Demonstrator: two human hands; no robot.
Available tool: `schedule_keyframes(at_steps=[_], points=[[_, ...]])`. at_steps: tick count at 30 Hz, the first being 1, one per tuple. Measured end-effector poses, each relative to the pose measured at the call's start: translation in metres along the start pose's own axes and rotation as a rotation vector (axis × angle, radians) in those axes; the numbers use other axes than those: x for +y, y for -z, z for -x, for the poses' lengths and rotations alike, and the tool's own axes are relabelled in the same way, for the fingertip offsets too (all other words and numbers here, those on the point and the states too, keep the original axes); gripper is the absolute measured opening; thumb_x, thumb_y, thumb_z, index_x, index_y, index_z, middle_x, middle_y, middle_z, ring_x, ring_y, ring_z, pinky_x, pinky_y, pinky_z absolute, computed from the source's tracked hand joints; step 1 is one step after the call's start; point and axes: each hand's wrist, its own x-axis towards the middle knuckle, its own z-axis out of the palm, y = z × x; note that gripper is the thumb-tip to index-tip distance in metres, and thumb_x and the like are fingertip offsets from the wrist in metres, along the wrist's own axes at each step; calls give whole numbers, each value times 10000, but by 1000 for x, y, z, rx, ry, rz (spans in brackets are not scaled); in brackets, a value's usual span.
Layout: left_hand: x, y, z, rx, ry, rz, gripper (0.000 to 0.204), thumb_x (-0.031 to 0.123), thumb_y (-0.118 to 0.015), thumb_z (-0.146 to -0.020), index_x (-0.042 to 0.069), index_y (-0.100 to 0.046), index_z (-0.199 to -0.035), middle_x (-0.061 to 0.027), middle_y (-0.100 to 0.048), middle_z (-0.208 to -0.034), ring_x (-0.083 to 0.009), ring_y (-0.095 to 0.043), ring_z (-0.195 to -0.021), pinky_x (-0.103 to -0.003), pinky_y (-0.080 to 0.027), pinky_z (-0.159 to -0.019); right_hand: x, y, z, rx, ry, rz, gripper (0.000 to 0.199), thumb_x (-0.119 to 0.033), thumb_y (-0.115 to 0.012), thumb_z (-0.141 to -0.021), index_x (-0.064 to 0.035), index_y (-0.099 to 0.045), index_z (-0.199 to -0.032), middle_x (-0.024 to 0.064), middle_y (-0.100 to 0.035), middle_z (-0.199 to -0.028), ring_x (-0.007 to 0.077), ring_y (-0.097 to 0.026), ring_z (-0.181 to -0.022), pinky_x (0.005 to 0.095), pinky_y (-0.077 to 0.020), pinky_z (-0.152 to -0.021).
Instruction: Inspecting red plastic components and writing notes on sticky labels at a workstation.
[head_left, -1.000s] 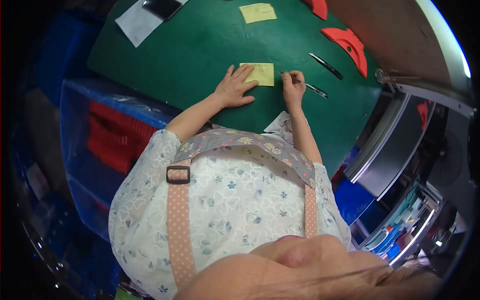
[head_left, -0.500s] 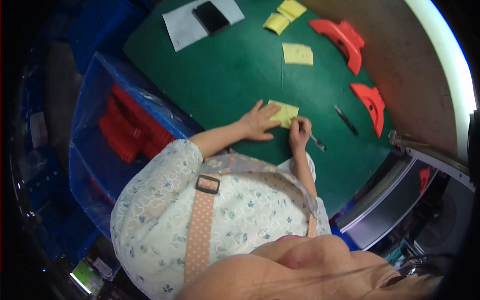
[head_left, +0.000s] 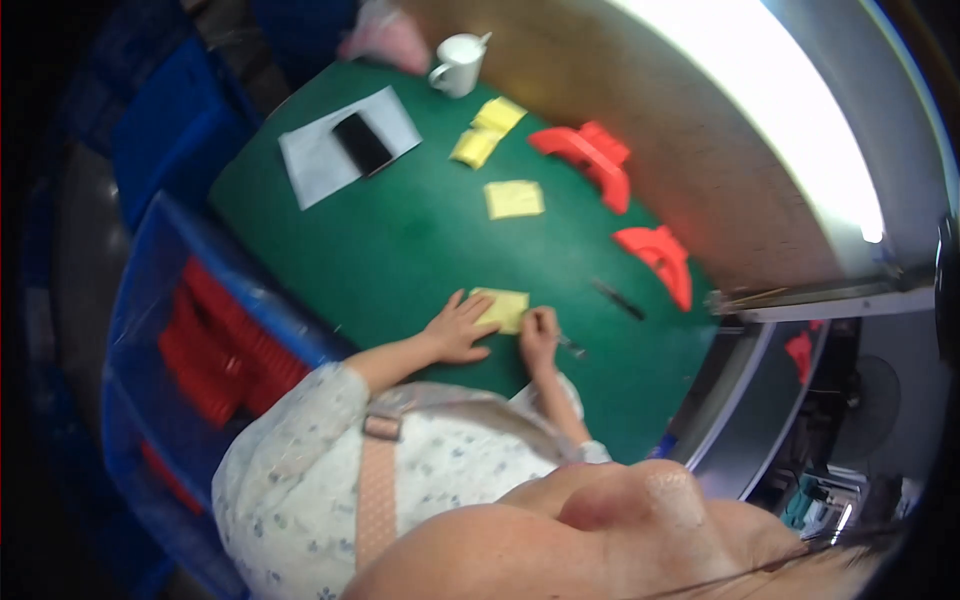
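A yellow paper note [head_left: 509, 308] lies on the green table in front of me. My left hand [head_left: 462, 328] rests flat on its left side with the fingers spread. At the note's right edge, my right hand [head_left: 540, 333] is closed around a pen [head_left: 572, 347]; the pen's rear end sticks out to the right, and its tip is hidden by the fingers. To the right of that hand lies a slim black knife or pen [head_left: 619, 299], blurred. Another yellow note [head_left: 514, 199] with faint writing sits farther off.
Two red curved plastic parts [head_left: 592, 163] lie along the far right edge. Folded yellow papers [head_left: 487, 131] and a white mug [head_left: 460, 66] stand at the back. A black phone [head_left: 362, 143] rests on white paper [head_left: 305, 172]. Left, a blue-lined bin [head_left: 127, 330] holds red parts.
The view has shifted, so the table sits lower and the mug has come into sight. My left hand stays on the note, and my right hand still holds the pen at its edge.
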Motion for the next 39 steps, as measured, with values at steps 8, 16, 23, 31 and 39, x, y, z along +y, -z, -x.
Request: schedule_keyframes(at_steps=[8,16,23,31,39], points=[[3,-4,10,-101,47,27,501,408,-597,-681,222,-532,-1142,-194,-296,-1340,-321,-236,-1275,-571,-143,-1009,6,-7,8,58,159,-13,38,-47,-562,-743,-19,-561,-770,108,-544,-702,219,-513,-627,311,-420,-575],[-2,8,-14,-49,47,-23,525,388,-627,-666,210,-529,-1151,-168,-313,-1339,-307,-263,-1263,-558,-201,-991,30,6,-9,32,54,-64,38,-48,-551,-789,-17,-528,-793,66,-565,-718,112,-521,-634,249,-430,-559],[0,0,-1,-103,74,-19,521,417,-609,-684,223,-526,-1160,-140,-290,-1358,-281,-242,-1275,-544,-193,-1003,22,-4,-3,-3,-9,-213,55,-68,-588,-723,-50,-538,-737,83,-583,-757,236,-531,-687,330,-426,-631],[1,-1,1,-113,80,-16,512,425,-594,-701,229,-522,-1168,-133,-291,-1361,-269,-234,-1280,-540,-180,-1006,13,-11,-5,15,174,-40,60,-104,-558,-734,-73,-508,-724,86,-585,-773,241,-544,-724,419,-349,-834],[-3,-4,-3,-102,77,-8,500,434,-588,-708,232,-527,-1161,-126,-294,-1364,-268,-233,-1282,-543,-174,-1006,5,-11,-13,0,243,15,76,-99,-571,-701,-71,-503,-687,86,-569,-758,247,-544,-745,395,-350,-819]])
